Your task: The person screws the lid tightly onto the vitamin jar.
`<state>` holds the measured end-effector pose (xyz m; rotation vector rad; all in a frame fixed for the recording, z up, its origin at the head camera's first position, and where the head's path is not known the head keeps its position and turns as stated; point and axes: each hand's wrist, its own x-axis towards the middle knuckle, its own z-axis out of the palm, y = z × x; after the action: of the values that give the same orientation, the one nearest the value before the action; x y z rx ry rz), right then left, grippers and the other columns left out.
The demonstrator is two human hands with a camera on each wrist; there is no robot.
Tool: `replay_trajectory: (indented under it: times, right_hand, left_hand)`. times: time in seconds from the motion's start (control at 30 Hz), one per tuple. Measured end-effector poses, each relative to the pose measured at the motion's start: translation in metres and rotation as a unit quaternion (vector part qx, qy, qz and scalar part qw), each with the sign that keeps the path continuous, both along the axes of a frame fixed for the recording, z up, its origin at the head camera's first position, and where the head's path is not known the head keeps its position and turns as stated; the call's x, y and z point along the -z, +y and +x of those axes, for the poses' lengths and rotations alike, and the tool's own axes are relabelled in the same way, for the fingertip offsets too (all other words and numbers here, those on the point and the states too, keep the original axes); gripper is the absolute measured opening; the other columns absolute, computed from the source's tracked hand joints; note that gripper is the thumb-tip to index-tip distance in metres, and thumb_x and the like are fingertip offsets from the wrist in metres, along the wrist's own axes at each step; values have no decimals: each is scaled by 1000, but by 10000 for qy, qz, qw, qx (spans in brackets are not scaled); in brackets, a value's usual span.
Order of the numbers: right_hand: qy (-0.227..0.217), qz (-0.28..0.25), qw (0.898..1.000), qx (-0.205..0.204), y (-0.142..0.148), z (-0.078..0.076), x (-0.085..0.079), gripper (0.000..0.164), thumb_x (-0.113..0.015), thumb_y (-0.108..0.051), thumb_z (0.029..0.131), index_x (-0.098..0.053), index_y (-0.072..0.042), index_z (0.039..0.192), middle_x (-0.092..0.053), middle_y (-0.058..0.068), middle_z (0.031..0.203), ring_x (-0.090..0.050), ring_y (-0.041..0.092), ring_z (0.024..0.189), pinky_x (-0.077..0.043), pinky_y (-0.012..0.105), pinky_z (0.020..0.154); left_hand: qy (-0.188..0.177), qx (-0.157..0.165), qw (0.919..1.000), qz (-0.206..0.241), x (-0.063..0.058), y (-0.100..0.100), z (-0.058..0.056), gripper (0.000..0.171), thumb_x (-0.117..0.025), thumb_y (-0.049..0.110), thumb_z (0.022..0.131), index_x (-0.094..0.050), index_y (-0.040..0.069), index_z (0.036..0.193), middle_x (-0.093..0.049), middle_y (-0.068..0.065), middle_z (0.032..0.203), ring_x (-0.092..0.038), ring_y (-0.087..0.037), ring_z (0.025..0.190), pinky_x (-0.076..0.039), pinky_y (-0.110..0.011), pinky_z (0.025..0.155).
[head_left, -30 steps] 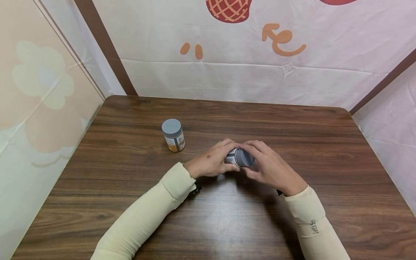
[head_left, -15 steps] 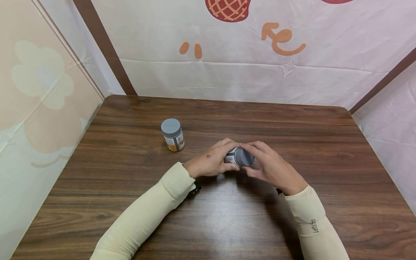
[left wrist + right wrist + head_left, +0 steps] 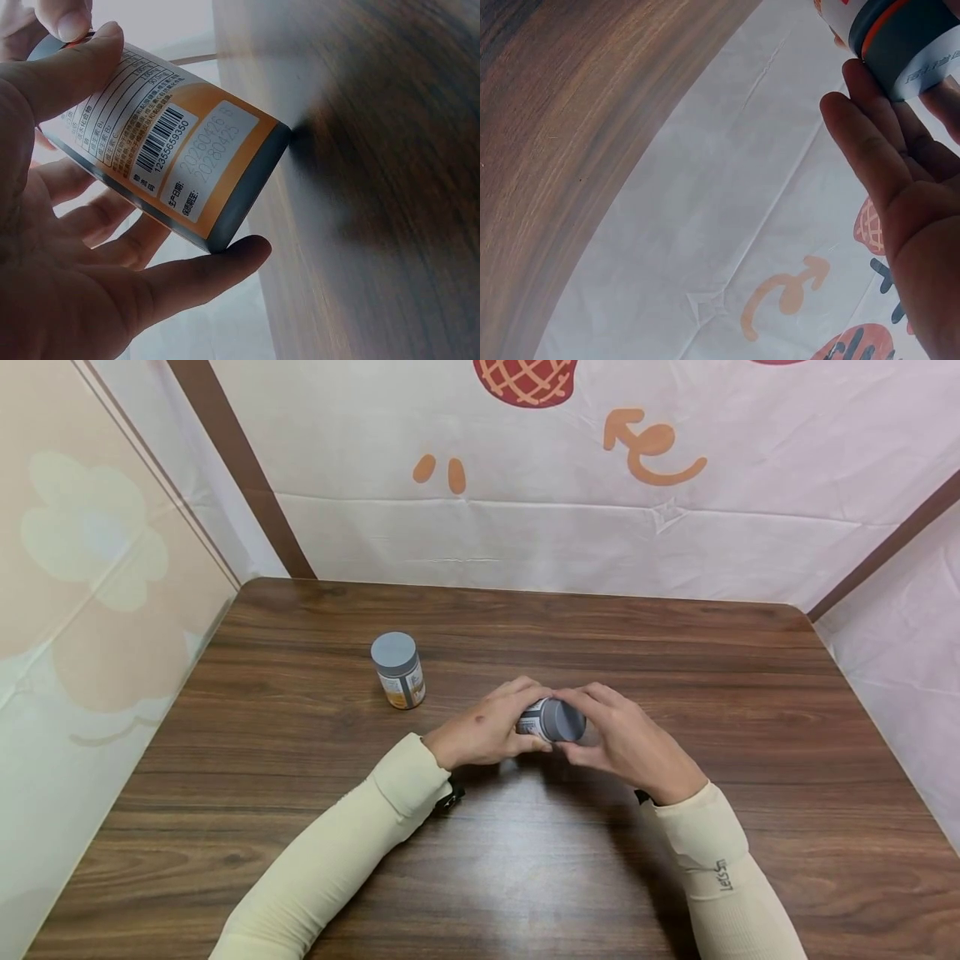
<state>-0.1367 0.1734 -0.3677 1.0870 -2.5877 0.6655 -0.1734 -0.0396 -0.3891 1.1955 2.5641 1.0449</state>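
Note:
A small supplement jar (image 3: 161, 142), with a white and orange label, a barcode and a printed date, is tilted over the table with its grey lid (image 3: 567, 721) towards the right. My left hand (image 3: 487, 727) grips the jar's body, thumb on the near side and fingers over the far side. One corner of the jar's base comes right down to the wood in the left wrist view. My right hand (image 3: 626, 739) holds the lid between thumb and fingers. A thin orange-red ring (image 3: 881, 26) shows near the lid's edge in the right wrist view.
A second jar (image 3: 400, 672) of the same look, grey-lidded, stands upright to the left of my hands. The brown wooden table (image 3: 300, 827) ends at the back against a white printed curtain (image 3: 540, 543), which also hangs at both sides.
The right thumb and fingers have shifted slightly around the lid. The jar and left hand keep almost the same place, and the other jar stands as before.

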Motion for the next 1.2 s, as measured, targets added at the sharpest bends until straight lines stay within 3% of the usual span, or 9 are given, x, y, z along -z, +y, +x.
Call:
replay_trajectory:
  times: [0.3, 0.43, 0.57, 0.83, 1.0, 1.2]
  right_hand:
    - [-117, -138, 9998, 39, 1, 0, 4, 63, -79, -16, 73, -52, 1, 128, -56, 12, 114, -56, 20, 98, -48, 33, 79]
    - [-391, -180, 9987, 287, 0, 1, 3, 66, -78, -23, 77, -48, 1, 131, -58, 10, 109, -57, 18, 87, -48, 30, 71]
    - [-397, -242, 9983, 357, -1, 1, 5, 66, -78, -24, 76, -48, 2, 130, -59, 10, 104, -56, 18, 77, -47, 30, 65]
    - [-236, -305, 9984, 402, -1, 0, 8, 63, -79, -26, 76, -52, 1, 126, -60, 10, 108, -57, 17, 84, -48, 33, 70]
    - [-314, -315, 9977, 519, -1, 2, 7, 62, -76, -30, 78, -52, -2, 128, -59, 7, 107, -55, 14, 81, -47, 30, 68]
    - [-163, -397, 9980, 465, -2, 2, 6, 63, -77, -25, 78, -50, 0, 129, -58, 9, 107, -56, 15, 84, -48, 31, 70]
  left_hand:
    - [92, -89, 9999, 24, 0, 0, 0, 55, -75, 29, 80, -51, 14, 127, -50, 4, 117, -47, -7, 101, -40, -24, 87]
    - [121, -98, 9998, 76, 0, 0, 1, 52, -74, 28, 80, -52, 14, 125, -50, 4, 115, -48, -6, 100, -40, -23, 87]
    - [63, -144, 9998, 136, 1, -1, 1, 51, -75, 27, 80, -52, 14, 124, -50, 4, 115, -49, -6, 98, -41, -22, 85]
    - [-15, -243, 9995, 202, 0, -1, 2, 53, -76, 25, 79, -52, 13, 125, -51, 3, 116, -50, -7, 98, -42, -23, 84]
    - [-62, -488, 9986, 214, -1, 0, 3, 56, -79, 25, 76, -53, 11, 123, -54, 1, 115, -52, -9, 97, -43, -23, 83]
    - [-255, -665, 9967, 390, -2, -1, 2, 53, -81, 22, 73, -50, 12, 115, -60, 1, 103, -56, -9, 91, -46, -25, 80]
